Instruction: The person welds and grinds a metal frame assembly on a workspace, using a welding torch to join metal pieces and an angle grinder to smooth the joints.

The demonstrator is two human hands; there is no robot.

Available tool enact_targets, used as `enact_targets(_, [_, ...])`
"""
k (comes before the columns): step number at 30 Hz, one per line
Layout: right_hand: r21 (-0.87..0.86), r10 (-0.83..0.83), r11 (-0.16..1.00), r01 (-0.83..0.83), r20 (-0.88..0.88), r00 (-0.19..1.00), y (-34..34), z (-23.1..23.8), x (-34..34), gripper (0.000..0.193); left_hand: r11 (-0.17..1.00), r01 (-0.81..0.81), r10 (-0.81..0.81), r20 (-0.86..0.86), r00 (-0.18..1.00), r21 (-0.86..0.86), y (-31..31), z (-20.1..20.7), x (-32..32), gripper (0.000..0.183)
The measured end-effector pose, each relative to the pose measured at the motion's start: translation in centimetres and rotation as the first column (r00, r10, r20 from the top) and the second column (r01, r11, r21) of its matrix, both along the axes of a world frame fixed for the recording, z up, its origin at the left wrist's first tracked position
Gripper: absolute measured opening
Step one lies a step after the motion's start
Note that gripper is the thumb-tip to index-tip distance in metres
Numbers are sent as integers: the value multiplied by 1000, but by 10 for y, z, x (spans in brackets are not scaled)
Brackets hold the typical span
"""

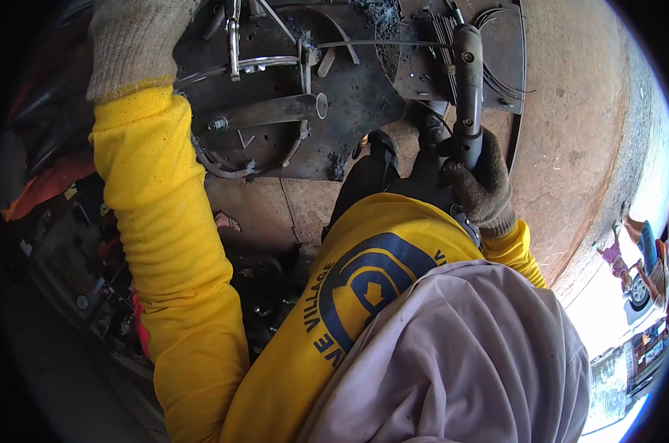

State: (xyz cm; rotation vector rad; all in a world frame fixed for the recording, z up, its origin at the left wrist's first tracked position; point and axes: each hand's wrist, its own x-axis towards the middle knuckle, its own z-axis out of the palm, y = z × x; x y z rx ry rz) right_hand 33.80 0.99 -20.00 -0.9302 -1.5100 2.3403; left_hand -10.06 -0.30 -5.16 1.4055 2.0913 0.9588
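Note:
My right hand (485, 181), in a brown knit glove, is wrapped round the lower end of a grey electrode holder (468, 92). A thin welding rod (386, 43) runs left from the holder's head, its far end by an upright metal piece (305, 63) on a curved bar frame. My left hand (136, 48), in a pale knit glove, reaches to the top left; its fingers are cut off by the picture's edge. Near it locking pliers (234, 40) stand against the frame. A steel pipe (275, 112) with a bolt at one end lies across the bent round bar (227, 171).
A dark steel tabletop (356, 92) carries metal scraps and grey dust. Several thin rods (444, 33) and coiled wire (500, 81) lie at its right. Tools and dark equipment (90, 288) crowd the lower left. People (644, 255) and a vehicle are at the far right.

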Motion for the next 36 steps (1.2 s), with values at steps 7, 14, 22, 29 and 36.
enact_targets(7, [104, -1, 995, -1, 20, 1000, 1, -4, -8, 66, 934, -323, 353, -270, 896, 152, 4, 17, 101, 21])
enact_targets(14, [104, 37, 994, -37, 5, 999, 10, 16, -19, 70, 941, -275, 325, -301, 897, 195, 2, 15, 97, 22])
enact_targets(22, [217, 84, 972, -94, 53, 995, 23, 25, -26, 70, 926, -315, 367, -305, 879, 207, 3, 13, 93, 24])
enact_targets(29, [224, 91, 970, -95, 29, 995, 25, 21, -24, 70, 946, -265, 313, -315, 896, 188, -2, 19, 98, 24])
enact_targets(36, [346, 114, 929, -134, 77, 991, 33, 32, -25, 68, 928, -323, 369, -361, 856, 185, 2, 16, 94, 24])
